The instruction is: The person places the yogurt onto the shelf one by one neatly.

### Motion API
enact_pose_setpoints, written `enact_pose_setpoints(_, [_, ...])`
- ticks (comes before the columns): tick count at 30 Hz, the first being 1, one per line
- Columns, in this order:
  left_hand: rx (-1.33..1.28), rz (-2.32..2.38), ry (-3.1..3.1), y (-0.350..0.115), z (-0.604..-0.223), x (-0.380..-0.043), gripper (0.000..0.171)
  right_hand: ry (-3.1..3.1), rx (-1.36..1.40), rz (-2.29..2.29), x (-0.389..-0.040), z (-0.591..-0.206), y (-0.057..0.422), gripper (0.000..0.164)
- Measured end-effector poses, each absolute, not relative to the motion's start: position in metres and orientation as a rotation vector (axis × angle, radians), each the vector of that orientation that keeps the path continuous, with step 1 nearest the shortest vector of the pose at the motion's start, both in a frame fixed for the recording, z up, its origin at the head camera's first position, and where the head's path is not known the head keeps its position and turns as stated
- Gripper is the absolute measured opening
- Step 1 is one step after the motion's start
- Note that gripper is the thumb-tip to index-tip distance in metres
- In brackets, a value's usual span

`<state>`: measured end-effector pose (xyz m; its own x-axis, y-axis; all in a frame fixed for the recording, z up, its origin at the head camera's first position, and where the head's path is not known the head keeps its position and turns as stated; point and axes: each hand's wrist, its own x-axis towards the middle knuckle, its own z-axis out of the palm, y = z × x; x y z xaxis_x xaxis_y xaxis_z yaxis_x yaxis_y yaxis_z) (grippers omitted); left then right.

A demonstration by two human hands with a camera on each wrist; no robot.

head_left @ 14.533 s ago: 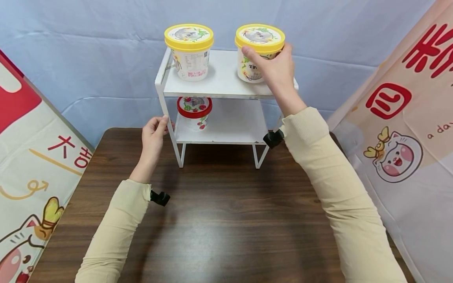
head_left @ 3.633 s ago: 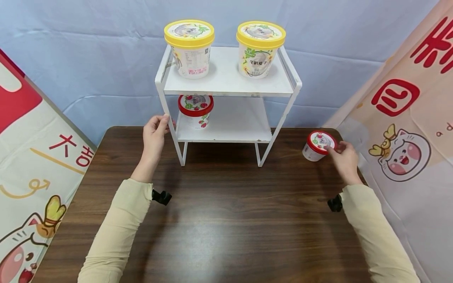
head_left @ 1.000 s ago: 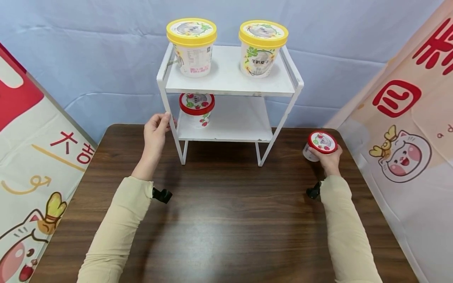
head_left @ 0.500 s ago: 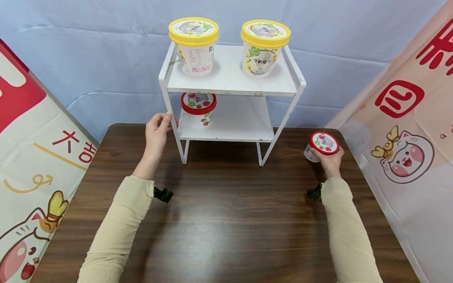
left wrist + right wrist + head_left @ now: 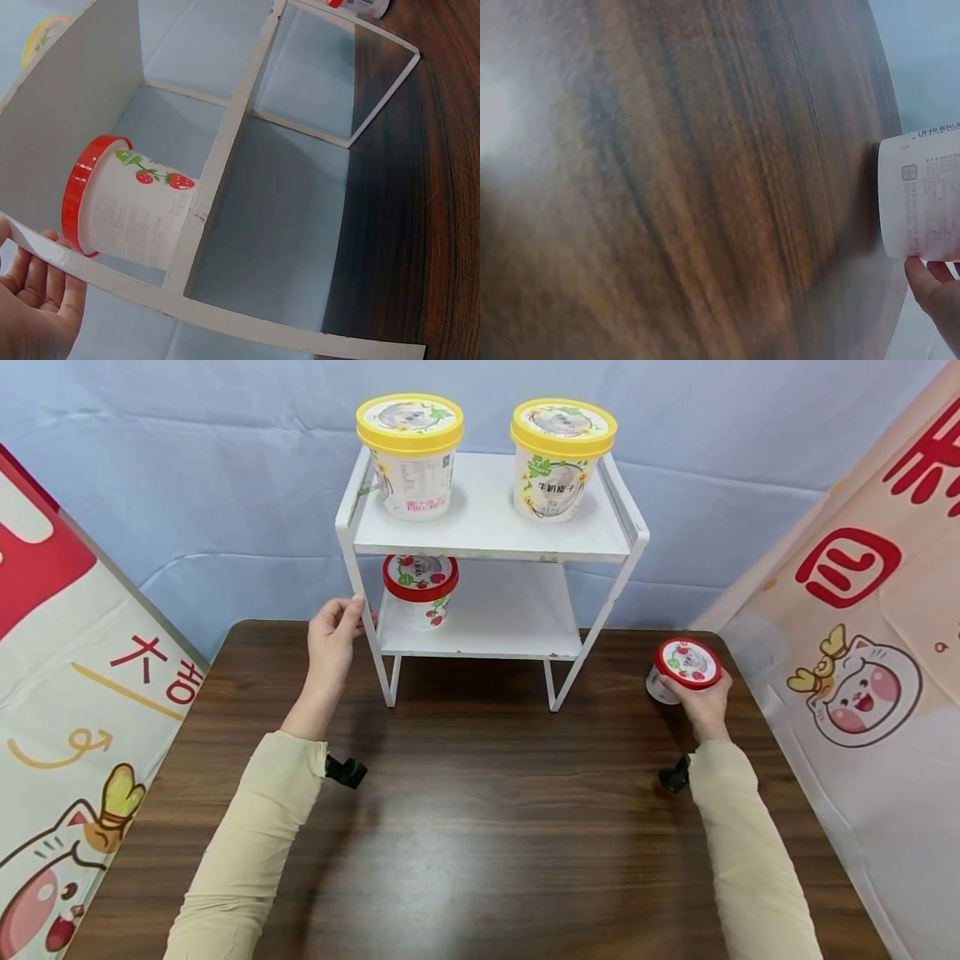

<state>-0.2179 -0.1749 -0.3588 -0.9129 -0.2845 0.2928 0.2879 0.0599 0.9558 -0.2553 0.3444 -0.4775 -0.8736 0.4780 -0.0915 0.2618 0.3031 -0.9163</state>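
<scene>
A white two-tier shelf point(image 5: 513, 610) stands at the back of the table. My left hand point(image 5: 330, 631) grips its left front post, thumb in front and fingers behind, as the left wrist view also shows. At the back right of the table, my right hand point(image 5: 705, 700) holds a red-lidded ice cream tub point(image 5: 686, 662) around its side. In the right wrist view the tub's base sits at the tabletop. Another red-lidded tub point(image 5: 422, 581), printed with strawberries, stands on the lower tier at left. Two yellow-lidded tubs, one left point(image 5: 412, 452) and one right point(image 5: 558, 460), stand upright on the upper tier.
The dark wooden table point(image 5: 480, 810) spreads in front of the shelf. A pale blue cloth point(image 5: 225, 485) hangs behind it. Printed banners flank both sides, one at left point(image 5: 67, 693) and one at right point(image 5: 847, 610).
My right hand has left the upper tier's right yellow-lidded tub and moved down to the right, where it has taken hold of the red-lidded tub. The left hand stays on the post.
</scene>
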Motion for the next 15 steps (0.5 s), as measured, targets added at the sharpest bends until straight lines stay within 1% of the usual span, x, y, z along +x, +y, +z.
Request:
enact_pose_setpoints(9, [-0.002,-1.914,-1.944,-0.1750,-0.3585,-0.2182,0.019,-2.433,-0.631,1.538,-0.2506,-0.4741,0.3492,0.099])
enact_pose_setpoints(15, [0.009,-1.920,-1.942,-0.1746,-0.3582,-0.2182,0.018,-2.435,-0.590,1.518,-0.2482,-0.4699,0.3502,0.100])
